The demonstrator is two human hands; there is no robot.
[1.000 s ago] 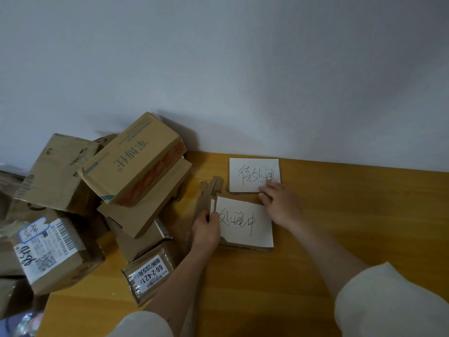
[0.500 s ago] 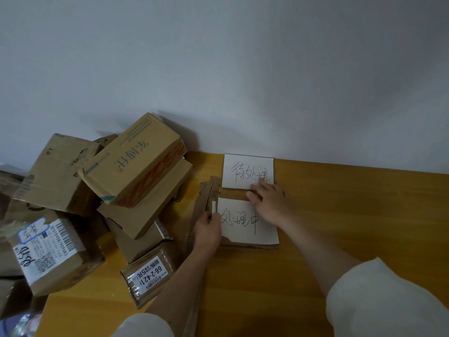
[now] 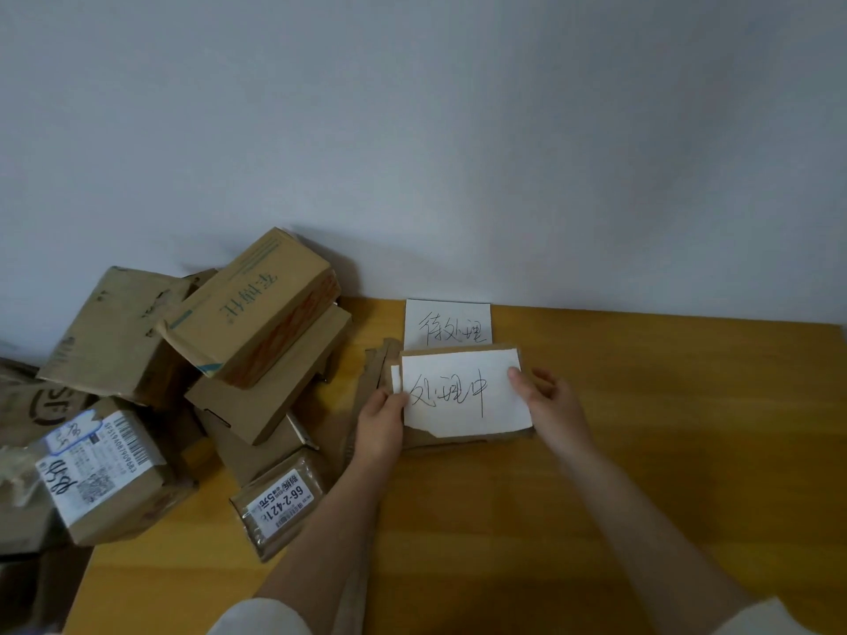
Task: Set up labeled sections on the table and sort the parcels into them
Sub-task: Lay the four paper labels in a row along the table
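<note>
A white handwritten label [image 3: 463,391] lies on a torn piece of brown cardboard [image 3: 463,440] near the middle of the wooden table [image 3: 664,428]. My left hand [image 3: 380,423] pinches the left edge of that card and cardboard with its thumb on top. My right hand [image 3: 547,398] grips the right edge. Behind them a second white label [image 3: 447,323] lies flat against the wall. A heap of brown cardboard parcels [image 3: 247,313] fills the table's left end.
A small flat parcel with a printed sticker [image 3: 279,501] lies by my left forearm. A larger box with a shipping label [image 3: 98,474] sits at the far left. Folded cardboard scraps [image 3: 378,359] stand just left of the held label. The white wall runs behind the table.
My right hand left the rear label, which slid up to the wall, and took hold of the front label's right edge. The front label and its cardboard are now held in both hands.
</note>
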